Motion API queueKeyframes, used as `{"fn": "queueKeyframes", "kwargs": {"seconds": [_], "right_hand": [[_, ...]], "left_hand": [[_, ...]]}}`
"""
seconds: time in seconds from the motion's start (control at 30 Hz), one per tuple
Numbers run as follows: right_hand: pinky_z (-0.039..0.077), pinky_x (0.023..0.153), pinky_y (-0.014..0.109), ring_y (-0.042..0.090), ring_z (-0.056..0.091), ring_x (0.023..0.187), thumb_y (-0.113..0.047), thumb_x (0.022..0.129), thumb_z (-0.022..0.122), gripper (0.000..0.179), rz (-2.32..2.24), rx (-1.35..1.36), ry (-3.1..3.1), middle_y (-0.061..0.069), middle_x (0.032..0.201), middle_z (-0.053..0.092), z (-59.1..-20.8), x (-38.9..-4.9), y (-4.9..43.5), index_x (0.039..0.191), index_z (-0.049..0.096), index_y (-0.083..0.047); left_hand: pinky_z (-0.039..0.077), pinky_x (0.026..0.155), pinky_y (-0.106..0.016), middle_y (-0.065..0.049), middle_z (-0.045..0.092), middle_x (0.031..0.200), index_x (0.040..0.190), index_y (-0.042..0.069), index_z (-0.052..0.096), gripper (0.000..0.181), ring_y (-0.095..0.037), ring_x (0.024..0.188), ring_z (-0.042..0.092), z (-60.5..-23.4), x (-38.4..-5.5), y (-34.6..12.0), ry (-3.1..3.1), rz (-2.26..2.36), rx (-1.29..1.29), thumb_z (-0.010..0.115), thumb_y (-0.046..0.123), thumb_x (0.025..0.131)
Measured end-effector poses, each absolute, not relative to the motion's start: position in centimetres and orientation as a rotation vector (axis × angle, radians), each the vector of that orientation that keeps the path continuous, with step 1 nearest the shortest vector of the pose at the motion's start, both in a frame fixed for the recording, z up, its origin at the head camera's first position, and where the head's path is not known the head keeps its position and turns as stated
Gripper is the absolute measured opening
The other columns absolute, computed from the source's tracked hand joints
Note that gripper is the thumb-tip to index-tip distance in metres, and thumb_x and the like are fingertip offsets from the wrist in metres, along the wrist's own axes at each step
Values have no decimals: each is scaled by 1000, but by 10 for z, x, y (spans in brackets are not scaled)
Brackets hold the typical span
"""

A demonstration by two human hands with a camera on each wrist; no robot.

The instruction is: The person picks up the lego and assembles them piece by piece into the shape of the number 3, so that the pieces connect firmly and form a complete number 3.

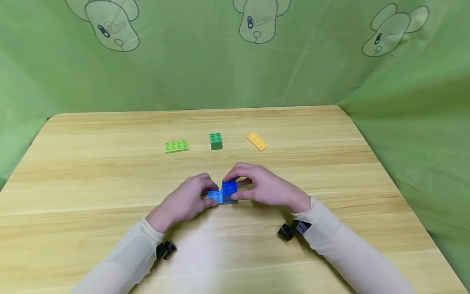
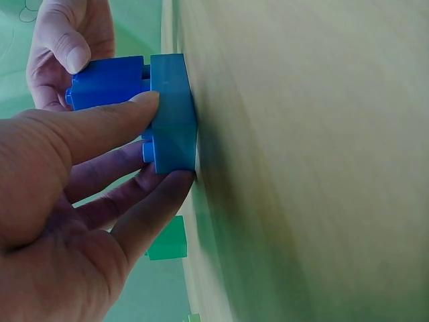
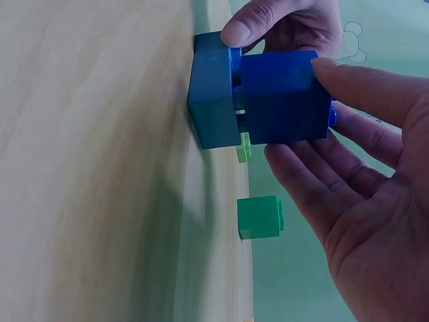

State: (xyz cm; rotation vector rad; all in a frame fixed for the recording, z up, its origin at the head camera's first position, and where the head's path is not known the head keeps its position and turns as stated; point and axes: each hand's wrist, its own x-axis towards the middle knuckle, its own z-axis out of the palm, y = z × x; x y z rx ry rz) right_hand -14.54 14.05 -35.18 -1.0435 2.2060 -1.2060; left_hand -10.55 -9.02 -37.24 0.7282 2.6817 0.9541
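Note:
A light blue building brick (image 1: pixel 215 195), longer than it is wide, lies on the table with studs up. My left hand (image 1: pixel 188 197) pinches its left end between thumb and fingers. Over its right half stands a dark blue square brick (image 1: pixel 229 188), which my right hand (image 1: pixel 265 184) holds by its sides. In the right wrist view a narrow gap with studs shows between the dark blue brick (image 3: pixel 285 97) and the light blue brick (image 3: pixel 216 94). The left wrist view shows my left thumb lying along the light blue brick (image 2: pixel 175 114).
Farther back on the wooden table (image 1: pixel 110 171) lie a flat lime green brick (image 1: pixel 176 146), a taller green brick (image 1: pixel 216 141) and a flat orange brick (image 1: pixel 257 141). A green curtain (image 1: pixel 205 73) with printed bear heads hangs behind the table and along its sides.

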Motion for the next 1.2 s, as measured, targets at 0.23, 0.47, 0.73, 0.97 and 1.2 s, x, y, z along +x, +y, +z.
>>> {"fn": "queueKeyframes", "kwargs": {"seconds": [0.23,0.47,0.73,0.97,1.2], "right_hand": [[52,91,37,12,59,107,-11,87,77,30,-1177,-1034,2243,-6,105,60,-354,-145,140,115,68,-14],[50,92,35,11,60,107,-12,85,78,27,-1212,-1009,2229,-6,103,61,-358,-146,139,111,69,-15],[52,92,34,19,58,105,-6,85,77,25,-1296,-980,2146,2,103,58,-360,-147,138,108,67,-7],[51,92,33,20,59,107,-3,85,76,23,-1340,-913,2095,6,103,57,-362,-147,136,107,66,-4],[52,90,32,22,63,105,-1,84,76,24,-1373,-836,2062,9,105,57,-362,-146,136,105,64,-3]], "left_hand": [[49,77,-31,-1,60,95,108,1,71,30,-18,82,55,-372,-106,-90,2678,949,727,80,15,84],[48,75,-30,-1,60,95,108,1,71,29,-18,82,55,-373,-106,-90,2672,955,754,80,14,84],[50,77,-30,-2,61,96,108,0,71,30,-17,82,56,-371,-107,-90,2664,950,747,80,14,84],[50,78,-31,-2,61,95,106,0,70,29,-18,82,57,-369,-109,-90,2664,939,752,81,13,83],[50,76,-30,-2,60,93,106,-1,71,29,-18,81,56,-370,-108,-90,2652,954,768,80,13,83]]}}
